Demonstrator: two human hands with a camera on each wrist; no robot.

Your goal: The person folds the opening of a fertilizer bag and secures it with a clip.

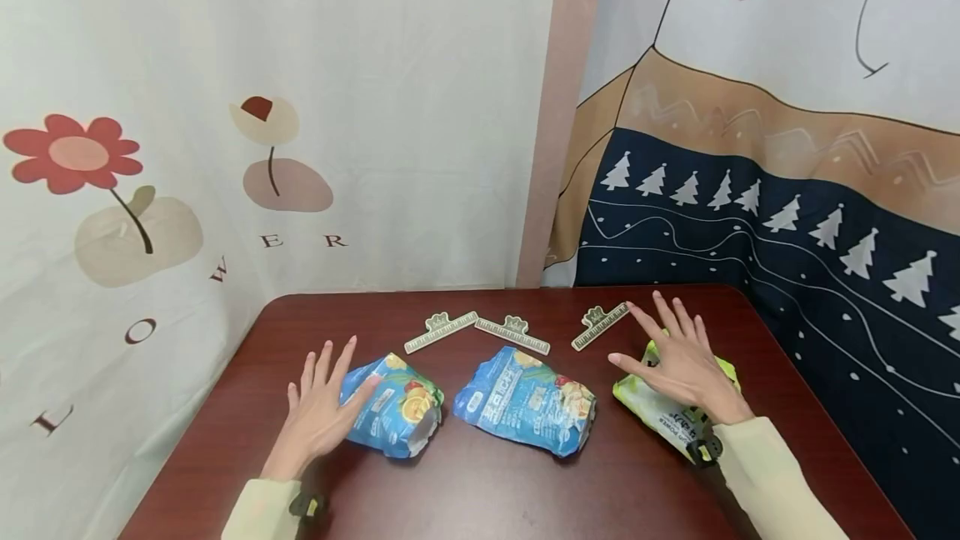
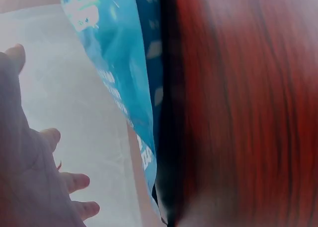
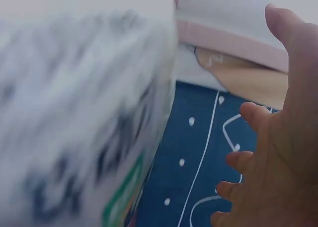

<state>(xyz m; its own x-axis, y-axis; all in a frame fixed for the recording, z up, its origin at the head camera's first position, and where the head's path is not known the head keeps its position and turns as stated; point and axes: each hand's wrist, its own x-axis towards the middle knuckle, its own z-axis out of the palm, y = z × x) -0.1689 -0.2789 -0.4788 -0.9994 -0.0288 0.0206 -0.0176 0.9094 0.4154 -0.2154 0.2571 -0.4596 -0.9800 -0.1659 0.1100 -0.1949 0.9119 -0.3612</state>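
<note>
My left hand (image 1: 321, 407), fingers spread and straight, is at the left side of a blue snack bag (image 1: 397, 407) with fruit pictures; its thumb overlaps the bag in the head view. In the left wrist view the blue bag (image 2: 119, 53) stands beside the palm, apart from it. My right hand (image 1: 678, 361) spreads its fingers over a green and white bag (image 1: 660, 415), partly covering it. From the right wrist, that bag (image 3: 89, 113) looms close and blurred, with a gap to the fingers (image 3: 238, 162). Between the hands lies a second blue bag (image 1: 525, 402).
Behind the bags lie three ruler-like metal clips: a left one (image 1: 440, 332), a middle one (image 1: 513, 333) and a right one (image 1: 600, 325) near my right fingertips. The dark red table (image 1: 480, 494) ends at patterned curtains (image 1: 420, 148) at the back and right.
</note>
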